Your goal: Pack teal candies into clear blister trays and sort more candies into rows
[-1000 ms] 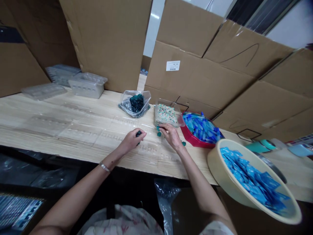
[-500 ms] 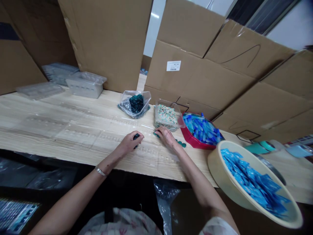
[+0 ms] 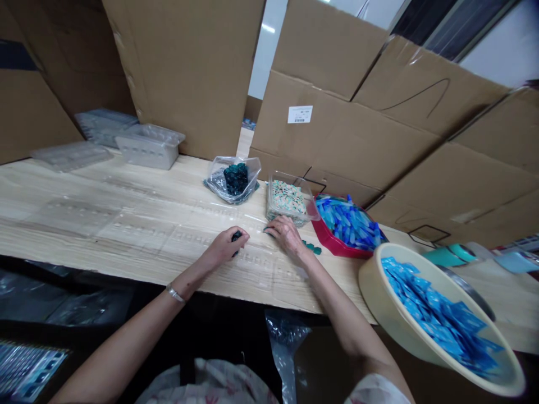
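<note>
My left hand [image 3: 223, 248] is shut on some small dark teal pieces [image 3: 236, 238], which show between its fingers. My right hand [image 3: 287, 235] rests on a clear plastic blister tray [image 3: 252, 259] lying on the wooden table, its fingertips by a small teal piece [image 3: 266, 229]. A few more teal pieces [image 3: 310, 247] lie just beyond that hand. Behind it stands a clear plastic tub of speckled pale-and-green pieces [image 3: 287, 201]. A clear bag of dark teal pieces [image 3: 234, 179] sits behind my left hand.
A red tray of blue pieces [image 3: 348, 224] stands right of the tub. A tilted cream bowl of blue sachets [image 3: 435, 314] sits at the table's right front. Stacked plastic trays [image 3: 149, 147] stand far left. Cardboard sheets [image 3: 337, 134] line the back.
My right hand has moved down and left from the tub's front corner, and the loose teal pieces near it have shifted. My left hand has hardly moved, and the view has tilted slightly.
</note>
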Tool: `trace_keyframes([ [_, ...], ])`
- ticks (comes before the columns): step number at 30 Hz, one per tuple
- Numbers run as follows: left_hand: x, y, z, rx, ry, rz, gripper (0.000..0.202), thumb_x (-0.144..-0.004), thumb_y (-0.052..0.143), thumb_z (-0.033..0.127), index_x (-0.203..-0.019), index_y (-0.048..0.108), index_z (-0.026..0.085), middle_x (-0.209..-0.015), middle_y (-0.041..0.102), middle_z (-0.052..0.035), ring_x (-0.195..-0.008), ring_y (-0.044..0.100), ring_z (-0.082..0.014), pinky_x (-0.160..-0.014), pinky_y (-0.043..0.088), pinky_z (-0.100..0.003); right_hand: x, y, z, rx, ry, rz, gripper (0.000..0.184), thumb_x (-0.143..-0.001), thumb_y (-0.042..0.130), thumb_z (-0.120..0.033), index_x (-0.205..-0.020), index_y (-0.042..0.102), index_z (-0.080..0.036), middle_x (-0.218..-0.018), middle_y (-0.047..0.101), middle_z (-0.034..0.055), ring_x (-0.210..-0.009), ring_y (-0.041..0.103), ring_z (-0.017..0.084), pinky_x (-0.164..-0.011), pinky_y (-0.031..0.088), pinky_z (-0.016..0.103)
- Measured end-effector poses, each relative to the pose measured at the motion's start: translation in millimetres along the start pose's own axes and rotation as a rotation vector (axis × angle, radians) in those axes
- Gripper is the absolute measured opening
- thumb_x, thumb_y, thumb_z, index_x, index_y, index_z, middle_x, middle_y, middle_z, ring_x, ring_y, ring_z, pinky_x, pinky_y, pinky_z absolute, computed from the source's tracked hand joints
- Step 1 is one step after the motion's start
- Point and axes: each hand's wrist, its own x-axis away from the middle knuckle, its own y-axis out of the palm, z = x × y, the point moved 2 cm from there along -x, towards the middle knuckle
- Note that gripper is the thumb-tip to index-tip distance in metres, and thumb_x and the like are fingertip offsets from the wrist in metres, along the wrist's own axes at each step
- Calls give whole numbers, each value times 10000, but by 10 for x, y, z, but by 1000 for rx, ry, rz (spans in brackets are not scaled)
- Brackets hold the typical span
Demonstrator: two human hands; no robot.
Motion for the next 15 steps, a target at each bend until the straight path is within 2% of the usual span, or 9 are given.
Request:
trace_keyframes([
  [2,-59,25,1,-138,107,24,194,-792,489,359,-806,578,187,-693,599,-3,-599,542,-118,-559,427,-219,-3,0,7,-21,-18,-15,259,-843,517,-410,-864,692,-221,-888,652,77,-878,526,207,-776,345,337],
  [5,-154,80,21,-366,265,34,170,-810,462,287,-802,601,190,-796,648,-35,-764,585,-153,-725,429,-256,-1,-1,20,-61,-41,-35,245,-843,524,-397,-878,696,-227,-904,662,75,-886,539,206,-788,356,341],
  [7,-207,114,26,-481,305,5,195,-827,431,267,-791,604,184,-803,652,-52,-764,589,-162,-735,421,-268,-3,4,30,-73,-48,-40,229,-844,531,-377,-903,694,-229,-913,666,74,-893,542,208,-796,361,346],
  [11,-273,135,9,-576,272,-31,197,-822,434,258,-764,603,175,-755,645,-67,-701,581,-171,-674,410,-276,-36,64,82,-86,-50,-71,194,-826,563,-347,-889,702,-227,-902,672,79,-884,551,213,-787,380,346],
  [13,-287,117,12,-518,247,-14,167,-802,469,269,-756,602,178,-756,646,-61,-702,578,-167,-654,407,-265,-53,102,125,-130,-51,-91,199,-824,562,-349,-853,707,-216,-887,674,83,-867,562,208,-776,399,335],
  [15,-283,84,34,-358,192,20,171,-785,505,317,-767,602,178,-777,649,-52,-679,565,-148,-599,402,-240,-59,113,152,-181,-52,-101,218,-826,555,-362,-829,706,-205,-873,676,88,-852,572,205,-772,416,328],
])
